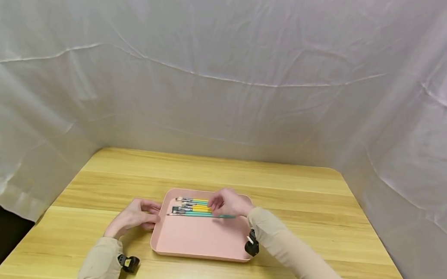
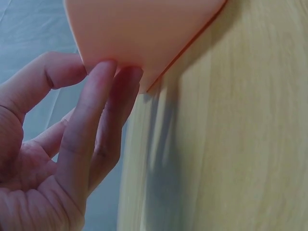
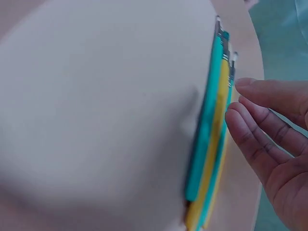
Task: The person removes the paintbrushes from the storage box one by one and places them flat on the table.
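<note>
A bundle of paintbrushes [image 1: 192, 214] with teal and yellow handles lies side by side in the far half of a pink tray [image 1: 200, 241]. Over the handles is my right hand [image 1: 227, 202]. In the right wrist view, its thumb and fingertips are close to the outermost brushes [image 3: 209, 130], with a gap between them and nothing visibly held; contact with the handles is hard to tell. At the tray's left side, my left hand [image 1: 138, 216] touches the outer wall [image 2: 139, 29]. The left wrist view shows fingertips against that wall and another fingertip at the rim.
The tray stands on a wooden table [image 1: 299, 231]. Pale fabric sheets [image 1: 226, 105] hang behind the table and along both sides. Each wrist wears a small black camera [image 1: 131, 263].
</note>
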`<move>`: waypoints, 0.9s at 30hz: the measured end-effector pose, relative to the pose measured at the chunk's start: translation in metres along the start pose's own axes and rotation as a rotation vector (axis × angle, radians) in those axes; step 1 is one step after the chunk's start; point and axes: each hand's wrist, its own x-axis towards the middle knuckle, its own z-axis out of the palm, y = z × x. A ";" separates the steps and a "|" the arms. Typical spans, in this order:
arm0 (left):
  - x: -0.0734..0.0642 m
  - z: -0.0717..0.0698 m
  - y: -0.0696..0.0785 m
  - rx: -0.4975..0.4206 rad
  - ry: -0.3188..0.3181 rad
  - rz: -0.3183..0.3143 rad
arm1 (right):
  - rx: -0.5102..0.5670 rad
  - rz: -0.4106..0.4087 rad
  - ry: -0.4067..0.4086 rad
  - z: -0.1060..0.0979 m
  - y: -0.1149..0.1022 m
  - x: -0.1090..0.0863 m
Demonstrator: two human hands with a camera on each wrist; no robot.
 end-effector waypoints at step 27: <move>-0.002 -0.003 -0.004 -0.027 -0.004 -0.002 | -0.163 0.001 0.111 0.030 0.003 0.013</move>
